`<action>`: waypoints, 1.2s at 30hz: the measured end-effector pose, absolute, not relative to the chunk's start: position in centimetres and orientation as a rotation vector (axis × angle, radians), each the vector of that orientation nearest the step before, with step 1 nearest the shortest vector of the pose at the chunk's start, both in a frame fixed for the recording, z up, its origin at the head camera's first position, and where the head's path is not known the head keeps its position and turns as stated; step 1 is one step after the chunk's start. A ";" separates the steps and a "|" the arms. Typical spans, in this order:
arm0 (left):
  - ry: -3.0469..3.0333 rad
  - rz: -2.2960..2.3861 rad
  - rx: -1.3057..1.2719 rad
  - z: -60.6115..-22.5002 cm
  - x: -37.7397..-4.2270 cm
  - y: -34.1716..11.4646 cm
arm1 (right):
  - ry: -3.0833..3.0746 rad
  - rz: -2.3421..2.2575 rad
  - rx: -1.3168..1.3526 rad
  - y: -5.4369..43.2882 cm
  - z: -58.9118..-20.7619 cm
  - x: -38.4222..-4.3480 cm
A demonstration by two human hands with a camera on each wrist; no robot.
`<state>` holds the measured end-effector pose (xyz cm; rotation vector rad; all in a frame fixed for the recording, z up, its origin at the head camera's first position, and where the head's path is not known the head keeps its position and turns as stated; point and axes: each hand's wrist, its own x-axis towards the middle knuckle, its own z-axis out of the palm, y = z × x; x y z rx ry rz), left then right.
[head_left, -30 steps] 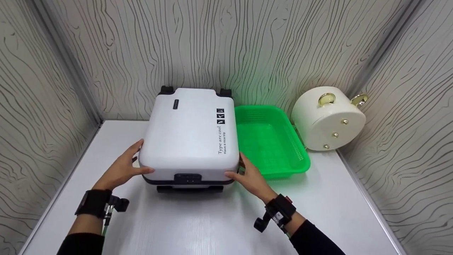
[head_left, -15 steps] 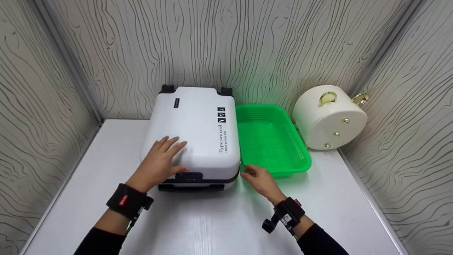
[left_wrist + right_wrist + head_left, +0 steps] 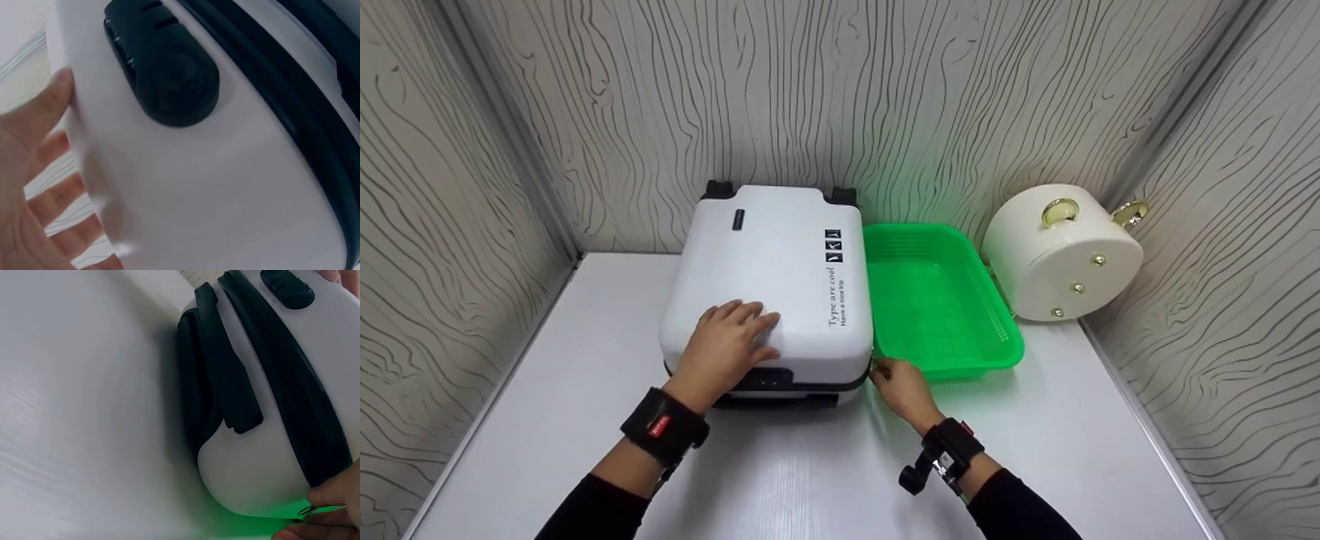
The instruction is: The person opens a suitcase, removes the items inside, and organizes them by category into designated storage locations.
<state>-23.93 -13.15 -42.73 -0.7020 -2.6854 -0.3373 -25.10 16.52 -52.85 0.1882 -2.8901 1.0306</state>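
A white hard-shell suitcase (image 3: 776, 262) lies flat on the table, wheels toward the back wall. My left hand (image 3: 722, 349) rests on its lid near the front edge, fingers spread and relaxed. The black combination lock (image 3: 180, 81) shows just beside that hand's thumb in the left wrist view. At the suitcase's front right corner, my right hand (image 3: 905, 388) pinches a small metal zipper pull (image 3: 307, 511) between thumb and fingers. The black zipper band (image 3: 295, 405) runs round the shell up to that spot. A black carry handle (image 3: 233, 377) sits on the front side.
A green plastic basket (image 3: 1011, 352) stands right against the suitcase's right side, close behind my right hand. Farther right, a round white case (image 3: 1035, 255) with gold rings and studs leans near the corner. Wood-patterned walls (image 3: 780, 90) enclose the white table (image 3: 795, 480).
My left hand has gone from the suitcase's front left corner onto the lid. The right hand has let go of the front right corner and taken hold of the zipper pull there.
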 end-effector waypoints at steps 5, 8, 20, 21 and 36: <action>-2.584 -0.338 -0.701 -43.2 -23.3 -12.8 | -2.845 1.120 0.118 16.5 -53.1 -25.0; -2.523 -0.335 -0.740 -43.0 -23.3 -12.8 | -2.830 1.182 0.071 16.6 -52.9 -24.9; -2.692 -0.431 -0.831 -40.9 -24.0 -12.4 | -2.893 1.085 0.099 17.5 -51.2 -24.8; -2.685 -0.425 -0.839 -40.9 -24.0 -12.4 | -2.892 1.048 0.125 17.7 -51.1 -24.8; -2.700 -0.502 -0.779 -41.1 -24.0 -12.5 | -2.683 0.649 0.530 16.9 -51.6 -21.8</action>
